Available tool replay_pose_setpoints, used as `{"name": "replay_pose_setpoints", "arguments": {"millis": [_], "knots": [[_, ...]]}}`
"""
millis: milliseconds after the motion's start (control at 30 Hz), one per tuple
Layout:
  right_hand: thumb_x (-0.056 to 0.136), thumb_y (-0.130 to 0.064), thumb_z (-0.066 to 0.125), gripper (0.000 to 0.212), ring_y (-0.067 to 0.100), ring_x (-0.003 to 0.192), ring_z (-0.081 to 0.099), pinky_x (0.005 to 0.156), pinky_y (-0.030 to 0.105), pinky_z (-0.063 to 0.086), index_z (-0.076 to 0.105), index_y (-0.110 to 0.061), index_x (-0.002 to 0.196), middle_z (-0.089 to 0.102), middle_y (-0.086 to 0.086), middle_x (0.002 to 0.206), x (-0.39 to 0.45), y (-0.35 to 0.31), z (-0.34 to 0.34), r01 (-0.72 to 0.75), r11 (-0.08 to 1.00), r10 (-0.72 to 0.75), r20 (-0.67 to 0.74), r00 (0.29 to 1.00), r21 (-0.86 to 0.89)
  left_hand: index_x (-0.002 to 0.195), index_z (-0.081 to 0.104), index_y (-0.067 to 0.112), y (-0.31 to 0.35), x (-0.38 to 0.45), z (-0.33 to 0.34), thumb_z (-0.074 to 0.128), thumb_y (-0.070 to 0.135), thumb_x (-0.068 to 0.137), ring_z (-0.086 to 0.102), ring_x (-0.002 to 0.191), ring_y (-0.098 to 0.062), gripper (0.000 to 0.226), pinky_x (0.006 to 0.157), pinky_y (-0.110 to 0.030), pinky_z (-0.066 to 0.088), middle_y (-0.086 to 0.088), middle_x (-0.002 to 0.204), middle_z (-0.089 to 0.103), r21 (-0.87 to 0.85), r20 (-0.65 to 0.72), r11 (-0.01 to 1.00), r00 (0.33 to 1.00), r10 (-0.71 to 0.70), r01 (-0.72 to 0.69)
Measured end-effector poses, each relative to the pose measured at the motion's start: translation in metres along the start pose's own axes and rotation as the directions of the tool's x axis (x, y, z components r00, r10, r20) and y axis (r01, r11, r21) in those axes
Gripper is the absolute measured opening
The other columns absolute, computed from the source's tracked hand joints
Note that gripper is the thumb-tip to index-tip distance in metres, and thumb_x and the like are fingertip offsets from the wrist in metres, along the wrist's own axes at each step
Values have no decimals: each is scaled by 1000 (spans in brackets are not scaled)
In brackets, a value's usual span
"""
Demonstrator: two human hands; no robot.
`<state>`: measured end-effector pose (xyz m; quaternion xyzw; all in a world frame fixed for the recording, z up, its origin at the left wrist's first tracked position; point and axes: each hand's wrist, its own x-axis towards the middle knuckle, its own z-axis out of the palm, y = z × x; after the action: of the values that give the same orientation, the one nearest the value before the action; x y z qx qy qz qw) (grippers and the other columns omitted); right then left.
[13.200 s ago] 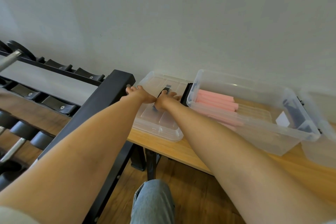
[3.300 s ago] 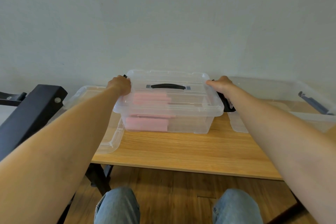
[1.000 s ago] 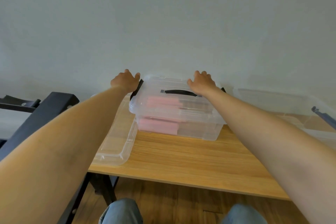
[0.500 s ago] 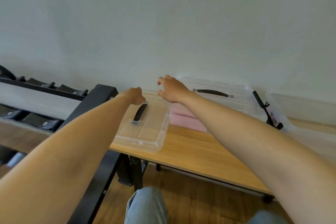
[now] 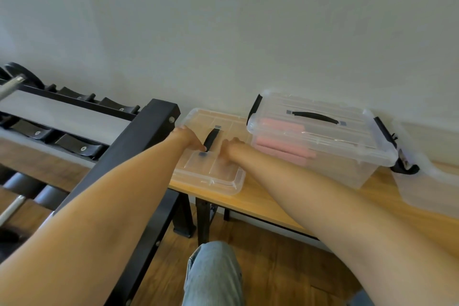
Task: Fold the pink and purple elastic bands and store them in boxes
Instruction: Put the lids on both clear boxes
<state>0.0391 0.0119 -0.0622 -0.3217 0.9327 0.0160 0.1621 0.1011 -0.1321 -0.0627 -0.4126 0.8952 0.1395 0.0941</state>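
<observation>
1. While both hands sit on the loose lid (image 5: 211,156) at the worktop (image 5: 263,202) edge, I can't tell the finger grip: left hand (image 5: 187,138) beside the black handle (image 5: 211,138), right hand (image 5: 229,148) opposite.
2. Pink bands (image 5: 280,129) lie in the closed box (image 5: 320,136); no purple bands visible.
3. Risk: the lid slides off the edge or knocks the rack (image 5: 139,136).

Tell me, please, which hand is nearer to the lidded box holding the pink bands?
The right hand: it rests on the loose lid just left of the lidded box. The left hand lies farther left, beyond the lid's black handle.
</observation>
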Motion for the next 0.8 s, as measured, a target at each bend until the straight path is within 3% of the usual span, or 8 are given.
{"name": "replay_pose_setpoints", "arguments": {"millis": [67,167,267,400,500,633,733,800], "knots": [[98,-28,62,68,31,112,55,88,40,52,32,-11,156,42,12,143,5,4,9,-48,996,51,-41,998,81,159,13,7,0,-5,0,79,70,71,23,149,-38,127,115,-52,34,-18,160,23,44,-69,997,996,-57,60],[99,-29,62,77,40,143,35,110,47,45,20,-11,161,13,16,164,4,3,16,-60,992,65,-45,997,114,158,16,7,-1,-3,-2,75,80,65,30,144,-38,133,115,-46,33,-20,155,29,79,-63,992,994,-93,97],[102,-13,58,76,44,154,13,117,50,36,11,-6,162,-9,21,168,-1,4,18,-46,991,53,-58,997,123,159,15,14,-5,11,4,79,85,48,37,140,-41,146,117,-55,34,-19,153,35,6,10,989,989,-146,146],[97,8,51,64,44,133,47,97,43,51,25,0,154,3,30,165,-11,16,17,24,991,1,-194,981,128,159,15,13,-7,14,-2,81,77,61,37,139,-39,134,115,-51,36,-19,152,37,-84,7,981,984,-176,176],[93,12,51,55,41,114,59,75,37,46,36,-1,144,21,29,157,-19,24,12,65,984,-13,-296,955,167,156,28,13,-14,24,-7,71,65,81,38,138,-39,101,117,-48,28,-14,148,44,-112,42,971,977,-208,211],[91,11,56,49,36,103,58,73,35,42,41,-2,136,42,24,137,-22,26,16,109,977,-28,-394,919,185,145,45,11,-21,21,-10,59,41,96,39,131,-35,59,110,-43,35,-16,138,48,-74,-56,973,973,-222,218],[89,9,63,52,33,103,58,76,36,49,42,-3,136,46,20,130,-22,27,18,125,976,-38,-419,907,181,155,34,17,-25,15,-22,51,36,98,40,133,-37,62,112,-46,33,-16,140,49,-96,-80,974,974,-214,206],[88,10,63,53,32,103,58,77,37,52,42,-3,135,48,17,123,-24,30,17,131,973,-38,-427,903,190,150,41,14,-27,18,-29,48,32,98,43,133,-38,56,112,-46,33,-17,140,52,-91,-109,980,977,-186,176]]}}
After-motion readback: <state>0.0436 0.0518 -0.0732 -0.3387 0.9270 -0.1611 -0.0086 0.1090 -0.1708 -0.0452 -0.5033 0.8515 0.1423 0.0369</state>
